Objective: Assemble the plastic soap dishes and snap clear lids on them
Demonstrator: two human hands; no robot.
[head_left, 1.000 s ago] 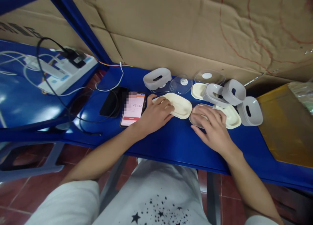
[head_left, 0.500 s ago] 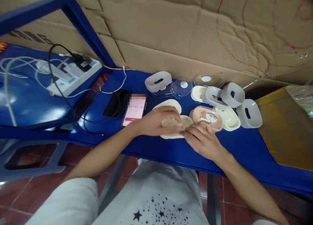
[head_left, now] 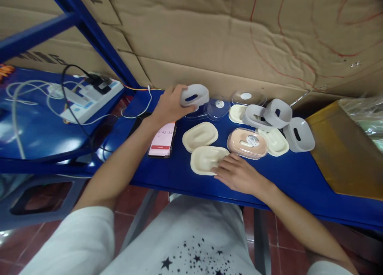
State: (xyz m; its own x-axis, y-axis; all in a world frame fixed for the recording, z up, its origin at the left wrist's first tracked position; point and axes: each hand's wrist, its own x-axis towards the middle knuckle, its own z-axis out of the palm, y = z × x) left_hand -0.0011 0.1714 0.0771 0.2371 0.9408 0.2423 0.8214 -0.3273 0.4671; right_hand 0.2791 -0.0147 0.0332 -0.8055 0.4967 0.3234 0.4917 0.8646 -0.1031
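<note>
My left hand [head_left: 171, 104] grips the left end of a grey oval plastic box [head_left: 200, 92] with a slot in its base, fingers behind and thumb in front. My right hand [head_left: 239, 173] is closed on the right edge of a shallow cream tray [head_left: 200, 163] at the table's front. Another cream tray [head_left: 199, 136] lies just behind it, beside the first. To the right of these sits a peach box [head_left: 245, 143] under a clear lid with a round label. The fingertips of the right hand are partly hidden in the tray.
Clear lids [head_left: 218, 108] lie at the back. Several grey boxes [head_left: 299, 134] and cream trays [head_left: 277, 141] are grouped at the right, near a brown carton [head_left: 338, 151]. A lit phone [head_left: 161, 141] lies under my left forearm. Cables and a power strip [head_left: 110, 95] stand at the left.
My left hand has left the front cream tray and moved back and left to grasp the grey box. My right hand stays at the tray's right edge. The view has shifted slightly.
</note>
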